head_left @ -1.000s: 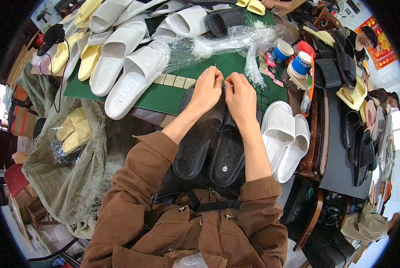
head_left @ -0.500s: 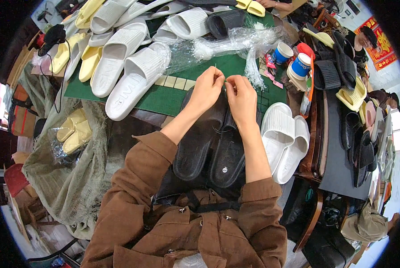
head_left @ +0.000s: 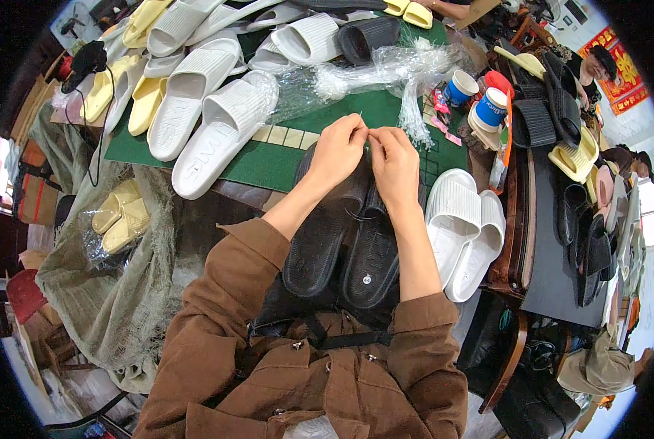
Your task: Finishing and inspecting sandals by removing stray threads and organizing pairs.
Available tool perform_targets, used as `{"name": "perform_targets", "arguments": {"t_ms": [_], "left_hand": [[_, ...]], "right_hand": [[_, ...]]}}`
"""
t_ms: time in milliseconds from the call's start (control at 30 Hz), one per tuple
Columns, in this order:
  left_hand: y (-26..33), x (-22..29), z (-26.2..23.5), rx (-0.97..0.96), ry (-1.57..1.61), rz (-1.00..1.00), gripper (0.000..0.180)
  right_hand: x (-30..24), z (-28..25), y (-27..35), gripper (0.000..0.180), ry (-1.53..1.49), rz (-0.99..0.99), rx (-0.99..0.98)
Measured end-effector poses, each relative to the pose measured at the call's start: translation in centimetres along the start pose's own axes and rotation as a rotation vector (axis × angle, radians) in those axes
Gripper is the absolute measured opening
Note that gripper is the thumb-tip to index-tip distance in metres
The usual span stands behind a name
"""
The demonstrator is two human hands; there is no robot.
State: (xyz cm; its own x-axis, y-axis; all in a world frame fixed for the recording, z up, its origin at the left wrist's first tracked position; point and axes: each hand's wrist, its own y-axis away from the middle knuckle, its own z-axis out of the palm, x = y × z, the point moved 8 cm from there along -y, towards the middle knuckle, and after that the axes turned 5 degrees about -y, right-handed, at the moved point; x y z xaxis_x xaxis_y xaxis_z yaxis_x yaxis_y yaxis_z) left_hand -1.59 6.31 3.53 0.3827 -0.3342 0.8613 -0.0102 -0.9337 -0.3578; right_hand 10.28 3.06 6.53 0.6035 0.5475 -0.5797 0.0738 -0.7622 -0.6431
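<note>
My left hand (head_left: 338,150) is pinched closed above a pair of black slide sandals, and a thin strand (head_left: 360,115) pokes up at its fingertips. Close against it, my right hand (head_left: 395,157) pinches too; what lies between its fingers is too small to make out. The left black slide (head_left: 314,256) and the right black slide (head_left: 371,267) lie side by side in front of me, soles toward my body, their straps partly hidden by my hands. A thin dark loop (head_left: 365,215) shows between the two slides, below my fingers.
White slides (head_left: 455,230) stand right of the black pair. Grey slides (head_left: 228,128) and yellow slides (head_left: 148,102) crowd the green mat (head_left: 261,164). Clear plastic strands (head_left: 414,110) lie beyond my hands, near paper cups (head_left: 460,89). A sack (head_left: 115,307) hangs at left.
My hands stay pinched close together with only a slight shift of the fingers. The dark loop between the black slides looks a little larger and clearer. The sandals around have not moved.
</note>
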Motion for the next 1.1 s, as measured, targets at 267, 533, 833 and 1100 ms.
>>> {"name": "perform_targets", "arguments": {"t_ms": [267, 533, 833, 1100], "left_hand": [[0.0, -0.2, -0.3, 0.032, 0.014, 0.036, 0.009], [-0.6, -1.5, -1.3, 0.097, 0.103, -0.048, 0.012], [-0.1, -1.5, -1.3, 0.143, 0.214, -0.139, 0.018], [-0.2, -2.6, -1.6, 0.185, 0.239, -0.153, 0.017]], "right_hand": [[-1.2, 0.8, -0.2, 0.009, 0.253, -0.026, -0.104], [1.6, 0.7, 0.0, 0.010, 0.052, 0.093, -0.115], [2.8, 0.7, 0.5, 0.012, -0.113, 0.226, -0.048], [2.6, 0.6, 0.6, 0.007, -0.154, 0.313, -0.055]]}}
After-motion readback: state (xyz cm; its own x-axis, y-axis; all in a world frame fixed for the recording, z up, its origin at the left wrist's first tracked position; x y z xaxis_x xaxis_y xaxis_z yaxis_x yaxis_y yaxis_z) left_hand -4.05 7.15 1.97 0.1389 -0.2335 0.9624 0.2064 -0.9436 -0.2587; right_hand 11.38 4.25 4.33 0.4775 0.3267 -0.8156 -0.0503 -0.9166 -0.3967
